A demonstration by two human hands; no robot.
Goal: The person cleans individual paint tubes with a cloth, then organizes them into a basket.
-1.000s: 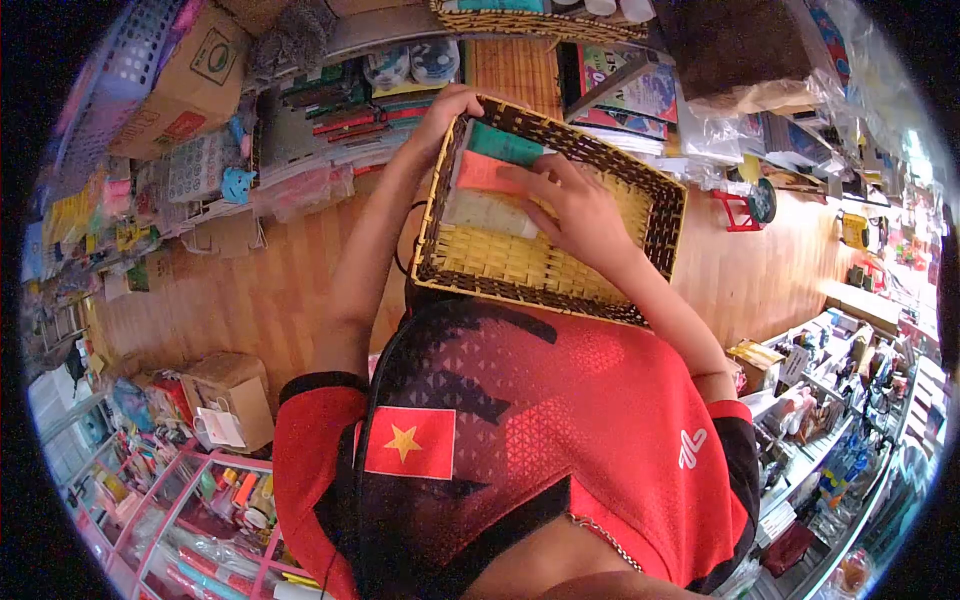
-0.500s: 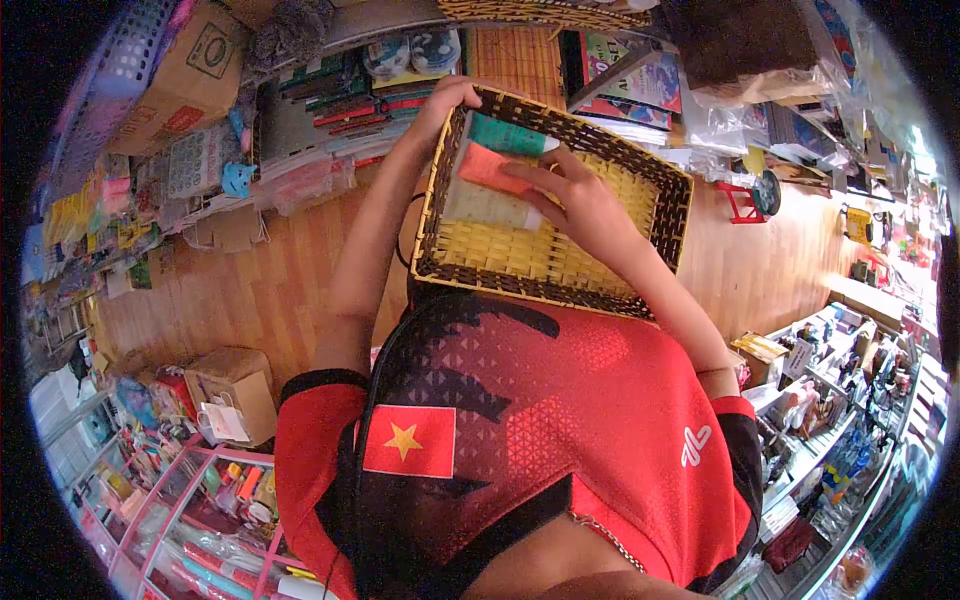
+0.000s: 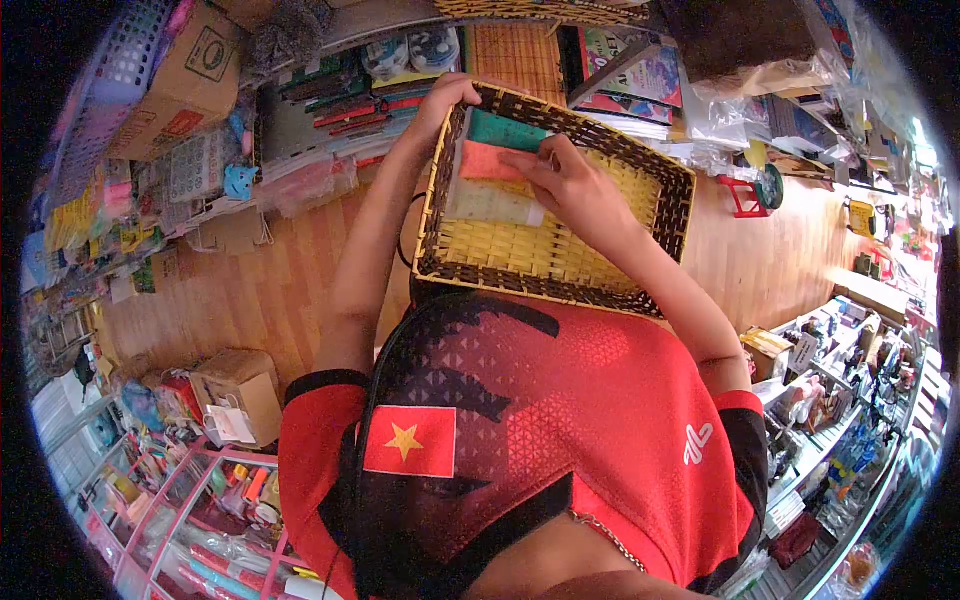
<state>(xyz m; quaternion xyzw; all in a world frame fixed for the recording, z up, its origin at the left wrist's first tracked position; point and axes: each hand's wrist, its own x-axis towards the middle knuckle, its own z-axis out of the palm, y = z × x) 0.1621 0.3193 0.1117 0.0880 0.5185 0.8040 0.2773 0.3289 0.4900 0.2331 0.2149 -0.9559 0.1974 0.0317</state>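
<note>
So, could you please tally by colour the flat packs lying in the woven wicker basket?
Teal flat pack: 1
Orange flat pack: 1
Pale cream flat pack: 1
Total: 3, all at the left end of the woven wicker basket, the right hand resting on them.

This was a small shop, most likely a stationery or gift store, though the fisheye view blurred the labels. Packaged goods crowded the shelves (image 3: 300, 130) along a wooden floor (image 3: 250, 280), a pink display rack (image 3: 190, 500) held pens and markers, and cardboard stock boxes (image 3: 235, 390) sat between them.
</note>
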